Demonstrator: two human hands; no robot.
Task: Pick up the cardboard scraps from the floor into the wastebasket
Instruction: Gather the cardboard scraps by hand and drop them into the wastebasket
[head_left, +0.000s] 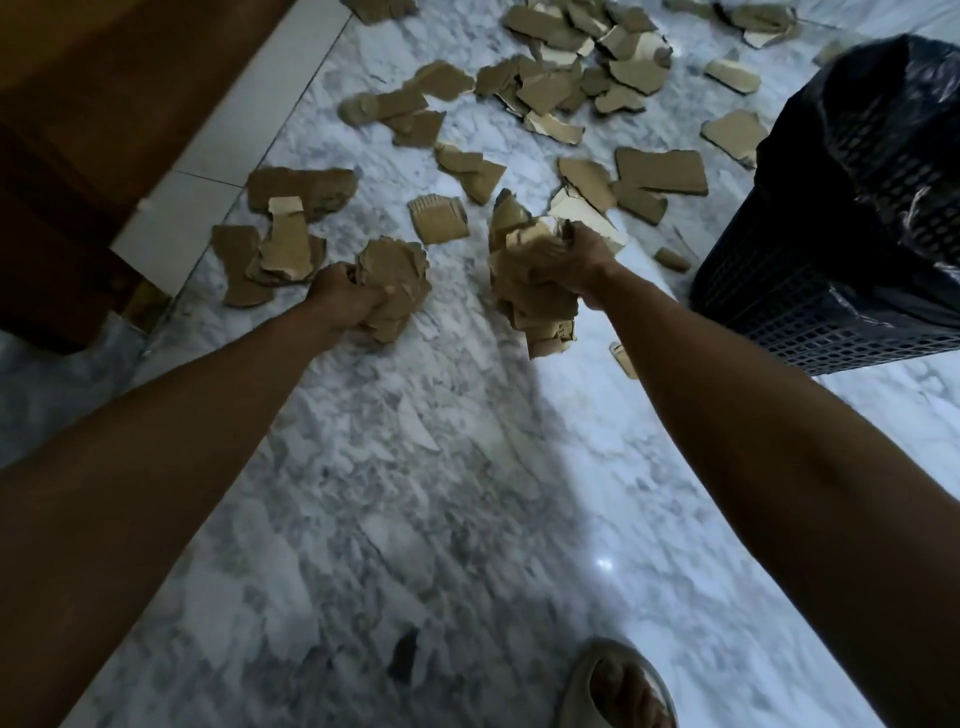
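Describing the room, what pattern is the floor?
White marble floor with grey veining, clearest in the head view.

The person's two forearms (171, 441) are bare, with no sleeves showing, and one foot wears a pale open-toed slide sandal (618, 686).

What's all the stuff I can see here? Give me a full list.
cardboard scraps: dozens, brown and tan, scattered over the far floor
held bundle, left: one, brown, gripped in the left hand
held bundle, right: one, brown, gripped in the right hand
wastebasket: one, dark mesh with black liner, at right
floor: white-grey marble
wooden furniture: brown, at left
sandal: one, pale, on a foot, bottom edge
left hand: one
right hand: one
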